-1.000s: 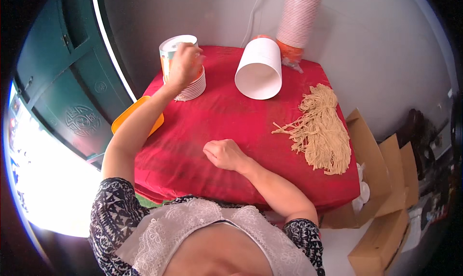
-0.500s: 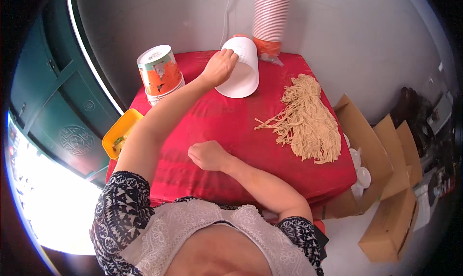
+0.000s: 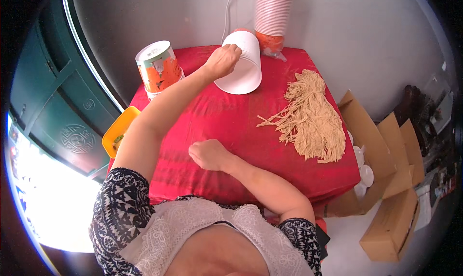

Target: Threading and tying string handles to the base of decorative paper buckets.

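Note:
A stack of nested white paper tubs lies on its side on the red cloth, with its open mouth toward me. My left hand reaches over to it, fingers pinched at the rim on the stack's left side. Curled closed on the cloth near the table's front, my right hand shows nothing in it, its palm side hidden. To the left an orange and green paper tub stands upside down on other tubs. A bundle of tan yarn-like strands is spread at the right.
A tall wrapped stack of tubs stands at the back by the grey wall. A yellow tray with scraps sits at the table's left edge. Open cardboard boxes stand on the floor to the right, with white lids inside.
The view has shifted slightly. My left hand stays at the tub stack's rim, and my right hand keeps its place on the cloth.

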`<action>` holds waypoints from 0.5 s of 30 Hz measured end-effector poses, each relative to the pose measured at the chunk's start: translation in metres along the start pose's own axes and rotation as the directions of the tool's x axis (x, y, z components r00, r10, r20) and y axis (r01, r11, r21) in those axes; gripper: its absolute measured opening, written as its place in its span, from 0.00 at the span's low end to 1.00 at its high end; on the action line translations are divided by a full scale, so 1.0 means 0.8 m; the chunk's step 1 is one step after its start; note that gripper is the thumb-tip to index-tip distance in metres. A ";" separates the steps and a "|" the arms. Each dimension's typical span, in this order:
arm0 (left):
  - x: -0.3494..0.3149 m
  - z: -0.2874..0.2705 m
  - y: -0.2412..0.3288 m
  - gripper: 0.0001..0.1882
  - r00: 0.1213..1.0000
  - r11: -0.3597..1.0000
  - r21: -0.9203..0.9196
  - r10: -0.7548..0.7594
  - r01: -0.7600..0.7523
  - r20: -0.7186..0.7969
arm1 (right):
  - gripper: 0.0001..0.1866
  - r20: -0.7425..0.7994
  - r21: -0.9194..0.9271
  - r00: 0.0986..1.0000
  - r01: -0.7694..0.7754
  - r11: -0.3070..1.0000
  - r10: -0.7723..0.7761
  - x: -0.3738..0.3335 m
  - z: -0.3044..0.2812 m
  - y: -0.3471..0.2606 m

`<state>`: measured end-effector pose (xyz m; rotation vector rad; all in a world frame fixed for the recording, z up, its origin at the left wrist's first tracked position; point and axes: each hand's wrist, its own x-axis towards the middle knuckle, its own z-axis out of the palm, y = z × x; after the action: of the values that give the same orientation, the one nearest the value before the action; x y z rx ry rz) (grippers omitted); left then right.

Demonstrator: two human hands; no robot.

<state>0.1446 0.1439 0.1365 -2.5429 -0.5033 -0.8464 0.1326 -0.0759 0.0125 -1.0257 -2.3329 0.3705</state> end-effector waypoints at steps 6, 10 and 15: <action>0.001 -0.015 0.002 0.07 0.994 0.998 0.037 -0.052 0.049 0.096 | 0.09 -0.070 -0.009 0.997 0.033 0.999 -0.033 0.001 0.007 0.007; 0.000 -0.031 0.015 0.08 0.981 0.998 0.000 -0.062 0.064 0.185 | 0.09 -0.068 -0.006 0.997 0.033 0.999 -0.033 0.001 0.007 0.010; -0.012 -0.048 0.013 0.09 0.944 0.967 -0.103 -0.199 0.233 0.263 | 0.08 -0.090 -0.006 0.993 0.074 0.997 -0.074 0.000 0.006 0.016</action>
<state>0.1237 0.1141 0.1555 -2.7719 -0.8452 -0.6505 0.1372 -0.0672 0.0029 -0.9346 -2.2835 0.2866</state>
